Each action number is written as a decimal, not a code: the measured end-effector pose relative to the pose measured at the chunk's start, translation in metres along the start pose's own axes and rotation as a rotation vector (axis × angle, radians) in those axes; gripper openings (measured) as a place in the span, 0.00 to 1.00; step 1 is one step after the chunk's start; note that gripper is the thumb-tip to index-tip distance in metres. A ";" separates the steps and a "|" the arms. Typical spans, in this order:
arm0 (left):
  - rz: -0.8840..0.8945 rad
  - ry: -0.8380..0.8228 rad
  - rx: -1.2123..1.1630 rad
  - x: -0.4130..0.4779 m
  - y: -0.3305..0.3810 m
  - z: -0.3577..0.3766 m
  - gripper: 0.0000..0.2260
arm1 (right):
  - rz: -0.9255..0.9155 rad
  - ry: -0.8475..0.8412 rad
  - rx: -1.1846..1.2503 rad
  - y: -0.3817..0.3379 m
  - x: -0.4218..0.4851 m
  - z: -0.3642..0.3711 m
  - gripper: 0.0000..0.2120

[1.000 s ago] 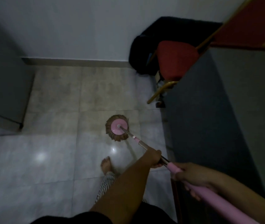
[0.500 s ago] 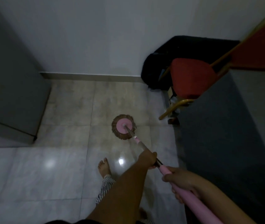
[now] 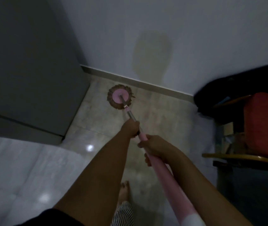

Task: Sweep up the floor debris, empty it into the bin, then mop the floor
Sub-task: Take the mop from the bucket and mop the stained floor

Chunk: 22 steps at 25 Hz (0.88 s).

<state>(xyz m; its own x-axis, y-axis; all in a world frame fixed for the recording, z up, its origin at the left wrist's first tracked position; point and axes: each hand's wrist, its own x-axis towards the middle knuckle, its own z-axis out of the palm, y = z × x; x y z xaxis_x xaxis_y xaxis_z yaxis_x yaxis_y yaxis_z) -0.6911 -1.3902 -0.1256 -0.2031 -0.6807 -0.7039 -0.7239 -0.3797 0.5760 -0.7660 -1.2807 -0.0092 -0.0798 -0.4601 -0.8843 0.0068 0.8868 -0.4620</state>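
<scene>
Head view, single entry.

Mop [image 3: 119, 99] — round head, brown fringe around a pink disc, lying flat on the tiled floor [image 3: 159, 115] at the far end of the strip, just beside the skirting board [image 3: 146, 84] and near the corner of the grey cabinet [image 3: 32, 66] on the left. Half a second ago the head lay mid-floor, well apart from the wall; it has since been pushed out to the far edge.

Mop handle [image 3: 166, 173] — grey metal at the head end, pink toward the near end, running from the disc down to the lower right.

Left hand [image 3: 130, 128] — farther along the handle, on the metal part where it meets the pink; fingers closed round the shaft. Arm more outstretched than before.

Right hand [image 3: 156, 147] — nearer, on the pink part, fingers wrapped round it, one fingertip showing beneath. The two hands sit closer together than in the earlier picture.

Floor — pale glossy tiles at near left with two bright light spots; duller tiles toward the far wall.

Wall [image 3: 195, 38] — white, with a faint darker patch above the skirting; more of it shows now than earlier.

Bare foot [image 3: 124, 190] — near centre, toes pointing far, above a striped trouser leg [image 3: 123, 214].

Red chair [image 3: 263, 124] — right edge, gold frame, with a black bag [image 3: 237, 88] behind it; both now sit farther right in view.
</scene>
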 end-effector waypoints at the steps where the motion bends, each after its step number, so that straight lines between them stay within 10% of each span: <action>1: -0.026 0.013 -0.028 0.007 -0.005 -0.012 0.20 | -0.009 -0.022 -0.031 -0.009 0.007 0.007 0.17; 12: -0.133 -0.061 -0.184 -0.115 -0.032 0.087 0.19 | 0.041 -0.069 -0.277 0.095 -0.088 -0.045 0.18; 16: -0.194 -0.248 -0.305 -0.224 -0.016 0.184 0.12 | -0.049 -0.093 -0.638 0.176 -0.166 -0.122 0.17; 18: -0.215 -0.335 -0.269 -0.273 -0.013 0.223 0.27 | -0.049 -0.173 -0.800 0.208 -0.210 -0.158 0.20; 22: -0.265 -0.501 -0.236 -0.338 -0.007 0.267 0.16 | -0.042 -0.264 -0.641 0.242 -0.280 -0.223 0.19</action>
<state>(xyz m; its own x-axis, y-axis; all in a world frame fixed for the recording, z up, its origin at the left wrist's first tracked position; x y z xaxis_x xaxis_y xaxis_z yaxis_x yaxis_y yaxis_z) -0.7932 -0.9905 -0.0026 -0.3627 -0.1886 -0.9126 -0.6386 -0.6630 0.3908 -0.9639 -0.9276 0.1421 0.1787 -0.4174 -0.8910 -0.5874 0.6812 -0.4369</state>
